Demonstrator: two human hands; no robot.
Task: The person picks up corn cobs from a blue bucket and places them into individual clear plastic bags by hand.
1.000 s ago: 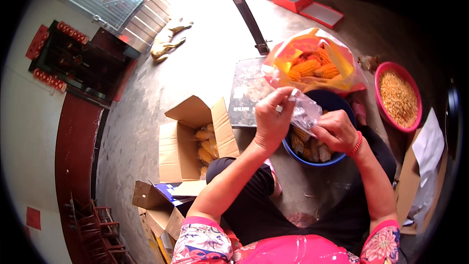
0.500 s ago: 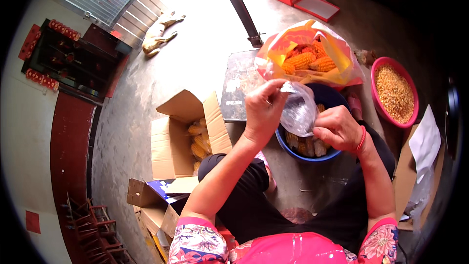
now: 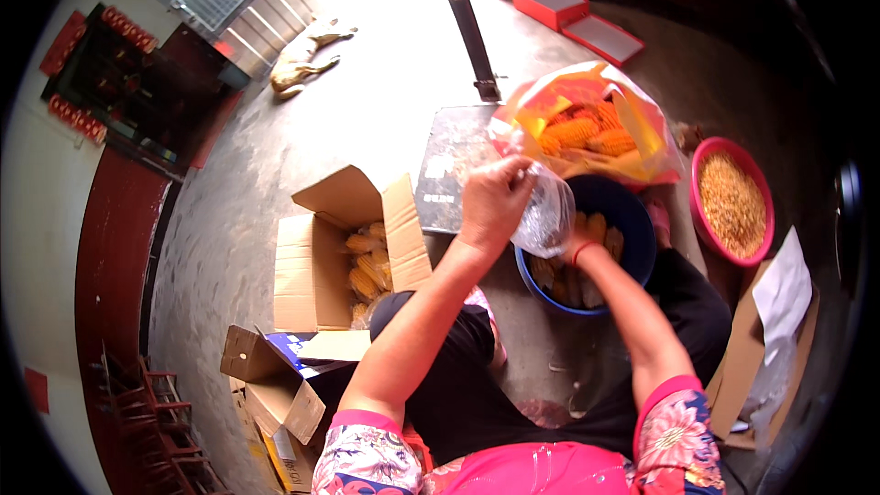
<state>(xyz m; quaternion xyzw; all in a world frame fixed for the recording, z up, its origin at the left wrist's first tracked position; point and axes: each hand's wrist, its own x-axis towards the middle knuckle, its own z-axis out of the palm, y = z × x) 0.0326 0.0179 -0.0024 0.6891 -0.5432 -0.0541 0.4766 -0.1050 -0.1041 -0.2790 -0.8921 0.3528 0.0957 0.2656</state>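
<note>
Over the left side of a round blue plastic basin [image 3: 632, 206], a thin clear plastic bag [image 3: 548, 220] is held by the left hand [image 3: 493, 202], its thumb and fingers pinched closed on the upper edge. The bag is hung limply from that grip, its long axis sloped slightly down toward the right. The right hand [image 3: 577, 236], with a red bracelet [image 3: 580, 252] worn at its wrist, is placed low at the basin, beside the bag; its fingers are blurred and partly hidden, so how far it is opened and whether anything is gripped cannot be told. Under it, yellow corn cobs [image 3: 570, 289] are lined up inside the basin, most pointed away from the person. Beyond the basin, a white-and-orange plastic sack [image 3: 646, 119] is filled with orange-yellow corn cobs, laid mostly crosswise. To its left, a dark flat scale platform [image 3: 445, 165] is topped by a black post [image 3: 458, 18], along which pale characters are printed. Farther left, bagged cobs [image 3: 367, 266] are held in an open brown cardboard box [image 3: 298, 270]; at the right, yellow kernels [image 3: 731, 203] are heaped in a pink basin [image 3: 752, 259].
</note>
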